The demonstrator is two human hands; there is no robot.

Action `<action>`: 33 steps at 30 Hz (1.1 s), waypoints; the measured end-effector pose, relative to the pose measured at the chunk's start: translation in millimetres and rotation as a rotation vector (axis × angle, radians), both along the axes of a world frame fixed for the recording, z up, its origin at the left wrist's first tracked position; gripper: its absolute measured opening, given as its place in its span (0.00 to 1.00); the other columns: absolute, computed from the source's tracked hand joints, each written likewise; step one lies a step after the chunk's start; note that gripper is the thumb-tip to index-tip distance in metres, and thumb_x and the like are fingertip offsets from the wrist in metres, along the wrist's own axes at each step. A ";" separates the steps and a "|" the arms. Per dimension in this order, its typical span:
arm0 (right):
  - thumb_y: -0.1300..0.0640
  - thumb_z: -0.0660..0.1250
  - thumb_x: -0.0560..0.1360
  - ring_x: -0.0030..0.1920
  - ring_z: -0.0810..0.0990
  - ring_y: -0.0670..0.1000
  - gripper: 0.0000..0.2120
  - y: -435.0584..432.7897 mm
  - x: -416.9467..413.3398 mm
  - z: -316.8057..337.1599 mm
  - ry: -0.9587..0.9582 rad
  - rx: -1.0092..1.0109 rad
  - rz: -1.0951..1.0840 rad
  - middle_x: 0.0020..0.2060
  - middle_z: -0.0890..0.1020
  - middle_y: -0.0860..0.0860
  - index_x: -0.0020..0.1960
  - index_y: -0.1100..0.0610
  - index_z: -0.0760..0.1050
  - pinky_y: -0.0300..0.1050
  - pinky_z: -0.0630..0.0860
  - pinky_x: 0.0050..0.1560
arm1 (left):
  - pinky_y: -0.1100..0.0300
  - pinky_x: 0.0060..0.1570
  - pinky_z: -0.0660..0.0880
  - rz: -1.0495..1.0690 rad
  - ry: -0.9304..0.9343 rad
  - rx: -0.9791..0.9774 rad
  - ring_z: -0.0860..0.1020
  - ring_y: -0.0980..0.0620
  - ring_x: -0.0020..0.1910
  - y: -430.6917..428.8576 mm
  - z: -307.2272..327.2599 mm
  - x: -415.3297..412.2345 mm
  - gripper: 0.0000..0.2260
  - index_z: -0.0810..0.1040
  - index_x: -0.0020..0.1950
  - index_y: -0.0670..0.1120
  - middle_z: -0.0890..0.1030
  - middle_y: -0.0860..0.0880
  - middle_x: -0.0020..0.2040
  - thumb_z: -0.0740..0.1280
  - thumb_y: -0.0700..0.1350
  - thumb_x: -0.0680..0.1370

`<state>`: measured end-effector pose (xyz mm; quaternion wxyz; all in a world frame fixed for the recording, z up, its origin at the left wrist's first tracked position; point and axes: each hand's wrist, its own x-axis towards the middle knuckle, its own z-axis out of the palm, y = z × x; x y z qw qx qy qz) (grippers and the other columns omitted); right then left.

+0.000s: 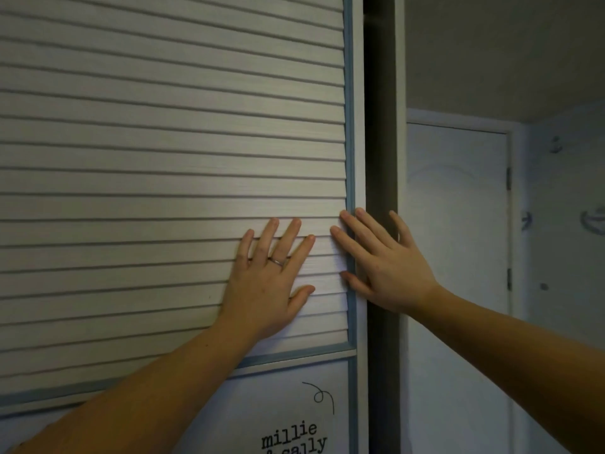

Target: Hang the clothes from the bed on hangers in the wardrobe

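Wardrobe door (163, 142): pale wood-grain horiz. slats, blue-grey trim, upright, fills left of view. Narrow dark gap (379, 126) along its rt edge. Lower panel (278, 398) white w/ black lettering.

On my feed the left hand (265, 290) wears one thin, plain silver-coloured ring (276, 262) low on its ring finger. The right hand (389, 267) shows short, plain nails. The left forearm (147, 394), from seven o'clock, and the right forearm (523, 348), from four o'clock, are bare to the frame's edge.
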<state>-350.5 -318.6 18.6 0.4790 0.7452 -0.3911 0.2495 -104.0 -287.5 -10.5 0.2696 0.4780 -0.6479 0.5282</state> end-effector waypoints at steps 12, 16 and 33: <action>0.37 0.53 0.79 0.79 0.48 0.55 0.35 -8.5 -42.3 -2.0 0.017 -0.012 -0.072 0.79 0.50 0.54 0.80 0.52 0.48 0.65 0.47 0.75 | 0.38 0.75 0.51 -0.024 -0.009 0.006 0.54 0.39 0.79 -19.6 -0.8 -43.8 0.33 0.59 0.80 0.51 0.53 0.46 0.81 0.57 0.65 0.79; 0.36 0.52 0.80 0.79 0.48 0.53 0.34 -15.5 -49.6 -6.7 0.043 -0.010 -0.029 0.79 0.51 0.53 0.80 0.51 0.49 0.64 0.47 0.75 | 0.37 0.75 0.51 -0.012 0.001 -0.014 0.54 0.39 0.79 -21.5 -2.6 -45.8 0.32 0.59 0.80 0.52 0.54 0.46 0.81 0.57 0.65 0.79; 0.36 0.44 0.80 0.78 0.40 0.50 0.32 6.2 -55.2 -31.3 -0.130 0.161 0.044 0.79 0.44 0.48 0.80 0.47 0.43 0.64 0.40 0.75 | 0.38 0.75 0.47 0.037 0.054 0.174 0.49 0.40 0.80 13.4 -15.0 -58.3 0.33 0.58 0.80 0.54 0.51 0.47 0.82 0.53 0.66 0.77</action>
